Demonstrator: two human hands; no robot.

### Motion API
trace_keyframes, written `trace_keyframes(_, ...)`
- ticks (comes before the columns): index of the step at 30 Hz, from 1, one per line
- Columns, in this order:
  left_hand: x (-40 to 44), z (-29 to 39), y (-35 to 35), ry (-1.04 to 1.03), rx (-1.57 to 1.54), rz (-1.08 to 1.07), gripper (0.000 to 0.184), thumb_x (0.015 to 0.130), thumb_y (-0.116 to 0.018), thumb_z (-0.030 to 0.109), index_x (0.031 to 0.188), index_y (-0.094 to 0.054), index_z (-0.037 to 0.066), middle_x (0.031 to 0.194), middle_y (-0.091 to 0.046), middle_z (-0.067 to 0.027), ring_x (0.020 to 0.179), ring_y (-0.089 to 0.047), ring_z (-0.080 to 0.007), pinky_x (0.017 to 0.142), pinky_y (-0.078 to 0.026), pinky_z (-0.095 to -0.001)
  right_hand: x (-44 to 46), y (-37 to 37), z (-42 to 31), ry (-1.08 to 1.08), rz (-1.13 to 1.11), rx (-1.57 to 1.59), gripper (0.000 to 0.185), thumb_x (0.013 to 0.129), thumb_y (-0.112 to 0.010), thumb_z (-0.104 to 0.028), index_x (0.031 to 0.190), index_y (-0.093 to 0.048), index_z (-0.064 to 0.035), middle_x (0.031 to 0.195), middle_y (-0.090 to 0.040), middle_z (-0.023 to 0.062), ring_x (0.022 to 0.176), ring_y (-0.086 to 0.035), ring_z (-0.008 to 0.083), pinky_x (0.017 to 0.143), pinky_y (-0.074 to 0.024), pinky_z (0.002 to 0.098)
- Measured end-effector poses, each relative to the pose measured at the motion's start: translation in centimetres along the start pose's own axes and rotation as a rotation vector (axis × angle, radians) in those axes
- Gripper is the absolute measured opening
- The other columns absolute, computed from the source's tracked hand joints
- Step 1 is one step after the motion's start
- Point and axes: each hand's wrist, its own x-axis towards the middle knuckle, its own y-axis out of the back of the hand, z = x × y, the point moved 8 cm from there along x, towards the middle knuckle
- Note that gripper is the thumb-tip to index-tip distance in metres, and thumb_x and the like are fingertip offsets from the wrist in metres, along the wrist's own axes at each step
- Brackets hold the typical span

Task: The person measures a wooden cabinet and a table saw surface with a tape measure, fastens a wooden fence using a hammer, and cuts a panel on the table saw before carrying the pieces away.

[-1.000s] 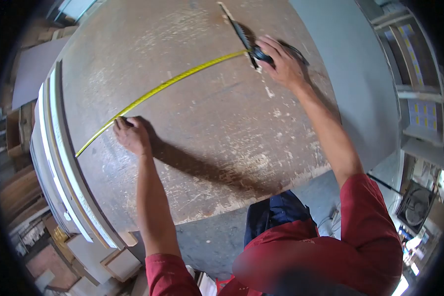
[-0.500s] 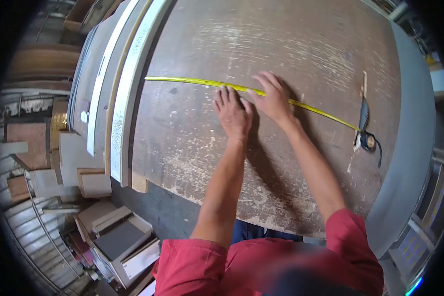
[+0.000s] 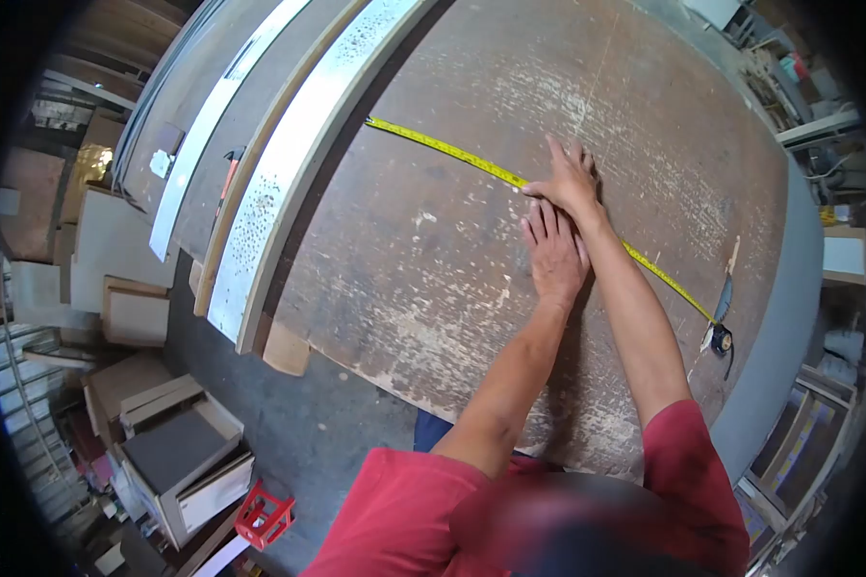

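A yellow tape measure blade runs across the worn brown board, from the long pale rail on the left to its black case on the right. My right hand lies across the blade around mid-length, fingers spread and thumb pointing left along it. Just below it, my left hand rests on the board with fingers extended, its fingertips close to the right hand's thumb and wrist. Beside the case lies a dark curved strip with a toothed-looking edge. The blade under my right hand and forearm is hidden.
The pale, speckled rail borders the board on the left. Beyond it lies a hammer with an orange handle. On the floor at lower left are stacked panels and boxes and a red plastic stool. A grey edge curves along the right.
The view has shifted and turned. My left hand has moved right along the tape, from resting at the blade to just below my right hand. The tape stays extended.
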Motion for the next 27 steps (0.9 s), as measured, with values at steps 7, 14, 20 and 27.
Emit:
trace_keyframes(7, -2.0, -13.2, 15.3, -0.014, -0.841, 0.093, 0.047, 0.082, -0.061, 0.004, 0.128, -0.055, -0.003, 0.141, -0.051, -0.0236, 0.135, -0.045, -0.0391, 0.112, -0.035, -0.0416, -0.3, 0.6, -1.0, 0.044, 0.038, -0.02, 0.117, 0.056, -0.092, -0.038, 0.154, -0.03, -0.0255, 0.157, -0.026, 0.0236, 0.143, -0.027, 0.047, 0.115, -0.0293, 0.0545)
trace_keyframes(14, -17.2, -55.7, 40.8, 0.87, -0.281, 0.798, 0.071, 0.089, -0.063, 0.011, 0.149, -0.029, -0.003, 0.149, -0.036, -0.0196, 0.13, -0.046, -0.0271, 0.11, -0.035, -0.0379, 0.0, 0.5, -1.7, 0.07, 0.008, 0.046, 0.112, 0.058, -0.091, -0.032, 0.153, -0.033, -0.0187, 0.156, -0.026, 0.0245, 0.144, -0.026, 0.0437, 0.116, -0.0309, 0.049)
trace_keyframes(20, -14.9, -61.6, 37.0, 0.746, -1.129, 0.633, 0.073, 0.093, -0.066, 0.017, 0.15, -0.025, -0.002, 0.149, -0.037, -0.0175, 0.128, -0.047, -0.0239, 0.111, -0.034, -0.0357, -0.6, 1.1, -2.6, 0.055, -0.007, 0.042, 0.112, 0.057, -0.092, -0.029, 0.152, -0.034, -0.0165, 0.155, -0.028, 0.0227, 0.143, -0.03, 0.0405, 0.117, -0.0314, 0.045)
trace_keyframes(27, -15.8, -60.6, 34.9, 0.788, -1.001, 0.596, 0.071, 0.095, -0.063, 0.019, 0.15, -0.024, -0.002, 0.147, -0.04, -0.0196, 0.134, -0.043, -0.0267, 0.113, -0.034, -0.0381, -0.5, 1.1, -3.1, 0.105, 0.014, 0.049, 0.112, 0.056, -0.093, -0.023, 0.151, -0.035, -0.0164, 0.151, -0.032, 0.0198, 0.14, -0.035, 0.0391, 0.115, -0.0343, 0.0443)
